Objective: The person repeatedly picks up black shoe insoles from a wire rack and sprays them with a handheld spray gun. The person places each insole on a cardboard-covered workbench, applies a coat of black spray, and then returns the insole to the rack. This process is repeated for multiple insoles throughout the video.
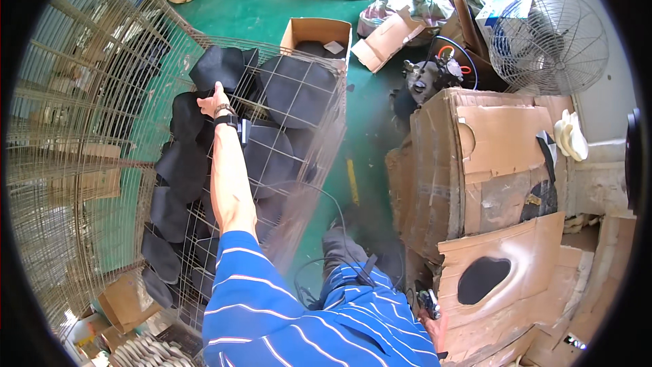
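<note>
My left hand (214, 102) reaches over a wire rack, at the lower edge of a curved black pad (219, 68). One digit points up against the pad and the others stretch left, apart from it; no grip shows. Similar black pads, among them a large rounded one (297, 90), lie in rows on the wire mesh. My right hand (435, 326) is low beside a cardboard sheet (523, 258), mostly hidden by a small wrist-worn device (428, 302), so its fingers do not show. A black oval pad (483, 280) lies flat on that sheet.
Tall wire racks (75, 129) curve along the left. An open carton (316, 30) with black pieces stands beyond the rack. To my right are a large cardboard box (435, 163), a wire-caged fan (550, 41) and white gloves (570, 136). A cable (333, 197) hangs near my legs.
</note>
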The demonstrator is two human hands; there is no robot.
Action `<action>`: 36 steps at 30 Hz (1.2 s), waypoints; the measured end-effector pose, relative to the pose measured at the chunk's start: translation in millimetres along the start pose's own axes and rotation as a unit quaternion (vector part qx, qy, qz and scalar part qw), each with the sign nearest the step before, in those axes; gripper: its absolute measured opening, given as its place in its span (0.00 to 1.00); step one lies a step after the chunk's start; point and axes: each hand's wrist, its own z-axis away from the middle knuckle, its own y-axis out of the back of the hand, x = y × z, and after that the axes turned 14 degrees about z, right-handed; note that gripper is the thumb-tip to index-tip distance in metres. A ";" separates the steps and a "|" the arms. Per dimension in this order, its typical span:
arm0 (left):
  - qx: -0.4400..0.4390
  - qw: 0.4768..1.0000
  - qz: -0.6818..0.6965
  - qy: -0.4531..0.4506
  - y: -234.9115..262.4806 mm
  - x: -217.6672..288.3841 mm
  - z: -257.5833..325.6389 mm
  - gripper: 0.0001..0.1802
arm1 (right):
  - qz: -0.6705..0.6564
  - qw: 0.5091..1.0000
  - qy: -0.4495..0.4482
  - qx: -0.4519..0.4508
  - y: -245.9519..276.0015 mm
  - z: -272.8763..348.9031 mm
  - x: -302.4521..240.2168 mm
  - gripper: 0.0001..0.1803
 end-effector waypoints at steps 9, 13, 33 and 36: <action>0.051 0.998 0.022 -0.035 14.5 9.1 31.2 0.62 | -0.069 0.989 0.075 0.111 -0.7 24.6 18.3 0.18; 0.013 0.969 0.069 -0.238 4.2 19.1 106.1 0.41 | -0.093 0.988 0.053 0.114 12.9 61.5 14.5 0.28; -0.748 -0.142 -0.295 -0.577 80.0 -269.4 531.9 0.14 | -0.225 0.822 0.042 0.522 38.0 208.5 138.4 0.31; -0.748 -0.094 -0.392 -0.527 122.9 -278.4 537.5 0.13 | -0.233 0.822 -0.009 0.520 26.4 232.6 158.2 0.32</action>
